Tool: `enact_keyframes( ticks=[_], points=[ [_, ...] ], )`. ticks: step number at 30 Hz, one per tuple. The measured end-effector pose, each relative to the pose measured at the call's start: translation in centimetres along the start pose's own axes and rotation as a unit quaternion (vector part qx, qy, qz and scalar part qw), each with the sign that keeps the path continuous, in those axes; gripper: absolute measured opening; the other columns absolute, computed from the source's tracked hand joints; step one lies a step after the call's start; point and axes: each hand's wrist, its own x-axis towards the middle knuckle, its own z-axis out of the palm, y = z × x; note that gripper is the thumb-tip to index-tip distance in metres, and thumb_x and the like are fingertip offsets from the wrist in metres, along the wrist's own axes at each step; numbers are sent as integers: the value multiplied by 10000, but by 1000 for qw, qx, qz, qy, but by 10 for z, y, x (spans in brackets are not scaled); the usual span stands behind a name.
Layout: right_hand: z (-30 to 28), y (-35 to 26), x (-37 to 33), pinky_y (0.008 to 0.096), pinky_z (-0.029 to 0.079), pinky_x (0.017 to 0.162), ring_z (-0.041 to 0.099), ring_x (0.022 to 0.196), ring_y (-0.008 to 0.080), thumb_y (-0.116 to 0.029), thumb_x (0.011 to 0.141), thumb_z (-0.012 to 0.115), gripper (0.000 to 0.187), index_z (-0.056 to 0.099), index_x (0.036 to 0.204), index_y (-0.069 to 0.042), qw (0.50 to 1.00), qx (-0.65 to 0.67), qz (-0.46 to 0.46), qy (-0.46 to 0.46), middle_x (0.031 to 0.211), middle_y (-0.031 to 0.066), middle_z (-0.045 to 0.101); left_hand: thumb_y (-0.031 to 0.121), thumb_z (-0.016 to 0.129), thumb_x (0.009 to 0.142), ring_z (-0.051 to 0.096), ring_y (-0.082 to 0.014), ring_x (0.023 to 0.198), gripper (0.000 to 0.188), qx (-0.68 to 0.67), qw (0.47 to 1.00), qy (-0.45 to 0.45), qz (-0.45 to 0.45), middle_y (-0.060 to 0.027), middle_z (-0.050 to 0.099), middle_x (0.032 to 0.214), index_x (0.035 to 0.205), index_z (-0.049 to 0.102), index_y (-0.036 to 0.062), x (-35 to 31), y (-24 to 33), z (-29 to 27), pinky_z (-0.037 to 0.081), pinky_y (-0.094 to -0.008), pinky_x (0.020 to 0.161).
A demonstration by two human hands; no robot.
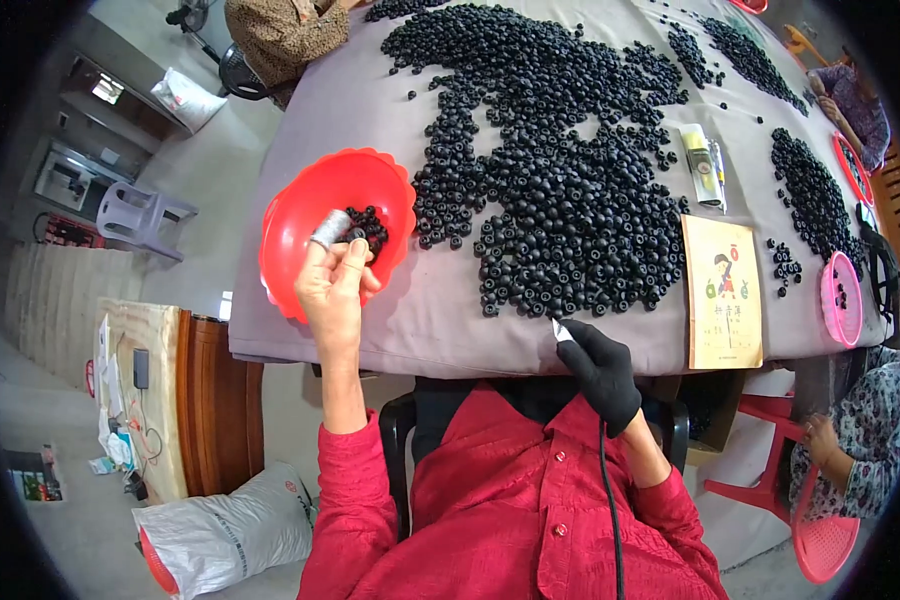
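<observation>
My left hand (332,285) is bare and closed over a red scalloped bowl (282,225), thumb pressed against the curled fingers. From its index-finger side juts a silvery grey cylinder (331,227); whether it is gripped or wrapped round the finger I cannot tell. Small black bead-like pieces (368,228) lie in the bowl just beyond. My right hand (602,368), in a black glove, grips a white-ended corded tool (562,333). A small dark piece sits at its tip, beside the near edge of a wide spread of black beads (570,240). The black cord (610,490) hangs down my front.
A yellow booklet (727,300) and a yellow-labelled tube (700,165) lie right of the beads on the grey cloth (450,320). A pink basket (842,300) is farther right, near two other people (860,440). White sacks (235,535) rest on the floor at left.
</observation>
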Motion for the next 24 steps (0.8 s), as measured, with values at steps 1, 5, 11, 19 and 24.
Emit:
enact_keyframes(
  ticks=[1, 5, 11, 19, 24],
  points=[
    [1, -2, 0, 255, 458, 756, 544, 845, 89, -127, 850, 573, 305, 548, 1114, 22, 1000, 10, 6, -2, 946, 80, 636, 53, 591, 821, 479, -53, 493, 66, 69, 997, 13, 23, 7, 545, 631, 797, 563, -3, 0, 6, 2, 382, -214, 433],
    [3, -3, 2, 255, 456, 762, 543, 853, 87, -130, 848, 577, 308, 548, 1114, 22, 1000, -9, 24, -5, 953, 80, 636, 45, 622, 781, 498, -104, 522, 90, 207, 970, -99, 83, -39, 506, 616, 828, 560, 0, -21, -26, 26, 380, -254, 455],
    [2, 1, -1, 260, 457, 762, 555, 855, 100, -139, 844, 580, 311, 550, 1108, 23, 999, -35, -1, -4, 951, 101, 639, 52, 644, 730, 551, -260, 640, 187, 335, 921, -109, 167, -129, 527, 729, 895, 579, -5, -10, -77, 57, 438, -354, 571],
    [3, -1, 0, 262, 459, 760, 560, 855, 104, -140, 845, 579, 313, 549, 1111, 23, 1000, -15, -5, 1, 956, 108, 640, 58, 639, 730, 555, -332, 719, 226, 393, 898, -111, 167, -176, 545, 792, 918, 535, -13, 8, -93, 70, 446, -420, 635],
    [2, 2, 0, 262, 459, 757, 556, 851, 99, -142, 849, 574, 314, 546, 1118, 20, 1000, -16, 0, 1, 953, 98, 641, 10, 558, 777, 541, -402, 788, 173, 410, 889, -137, 150, -219, 542, 873, 934, 491, -17, 4, -91, 69, 442, -459, 674]
  ],
)
